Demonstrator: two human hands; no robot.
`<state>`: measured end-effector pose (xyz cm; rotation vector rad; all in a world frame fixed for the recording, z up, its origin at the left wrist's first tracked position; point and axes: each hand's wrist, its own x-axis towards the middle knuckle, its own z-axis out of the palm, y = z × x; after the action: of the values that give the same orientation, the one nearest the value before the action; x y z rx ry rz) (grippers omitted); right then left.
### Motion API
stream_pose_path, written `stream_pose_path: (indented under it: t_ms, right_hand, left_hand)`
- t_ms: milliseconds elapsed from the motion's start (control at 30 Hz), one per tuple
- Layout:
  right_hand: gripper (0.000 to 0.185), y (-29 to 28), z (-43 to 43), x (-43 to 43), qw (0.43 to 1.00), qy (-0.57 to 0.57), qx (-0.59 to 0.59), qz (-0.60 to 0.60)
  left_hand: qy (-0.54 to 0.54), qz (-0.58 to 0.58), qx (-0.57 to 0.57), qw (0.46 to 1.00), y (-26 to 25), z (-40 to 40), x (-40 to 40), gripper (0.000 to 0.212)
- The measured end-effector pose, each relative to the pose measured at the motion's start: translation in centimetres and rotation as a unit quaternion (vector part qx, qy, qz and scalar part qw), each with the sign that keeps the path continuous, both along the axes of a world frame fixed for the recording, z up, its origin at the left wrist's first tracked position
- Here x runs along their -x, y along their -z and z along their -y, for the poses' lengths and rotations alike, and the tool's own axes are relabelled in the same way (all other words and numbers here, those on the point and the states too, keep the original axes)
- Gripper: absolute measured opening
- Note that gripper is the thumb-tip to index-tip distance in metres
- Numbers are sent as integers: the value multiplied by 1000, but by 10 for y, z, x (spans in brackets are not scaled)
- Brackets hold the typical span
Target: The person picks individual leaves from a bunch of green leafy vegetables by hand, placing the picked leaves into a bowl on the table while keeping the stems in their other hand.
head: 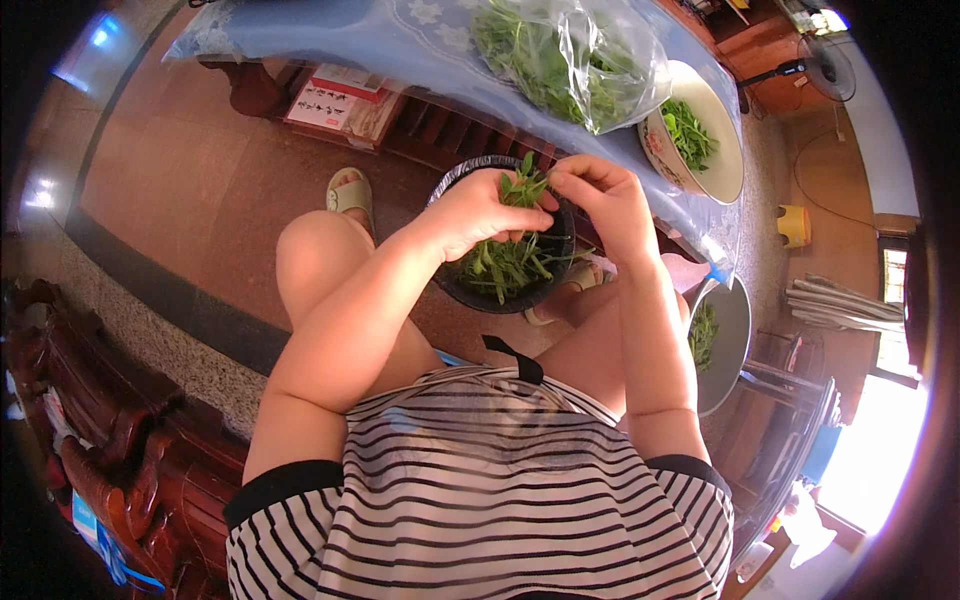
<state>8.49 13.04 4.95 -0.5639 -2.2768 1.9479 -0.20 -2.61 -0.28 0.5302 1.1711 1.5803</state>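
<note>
My left hand grips a small bunch of leafy greens above a dark round bin. At the right edge of that bunch, my right hand has its thumb and index fingertips pinched together on the greens. Exactly what lies between those fingertips is too small to tell. Green stems and trimmings lie inside the bin, between my knees. The bin's far rim shows a shiny dark plastic liner, partly hidden by my left hand.
On the table with a blue cover are a clear plastic bag of greens and a patterned cream bowl holding picked leaves. A metal basin with greens stands beside my right thigh. Carved wooden seating is at lower left.
</note>
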Motion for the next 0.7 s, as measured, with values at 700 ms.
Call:
stream_pose_path:
  t_ms: [700]
  right_hand:
    - [14, 4, -5, -26, 997, -15, -72, 17]
  left_hand:
    - [-76, 57, 17, 995, -2, 1, 4, 12]
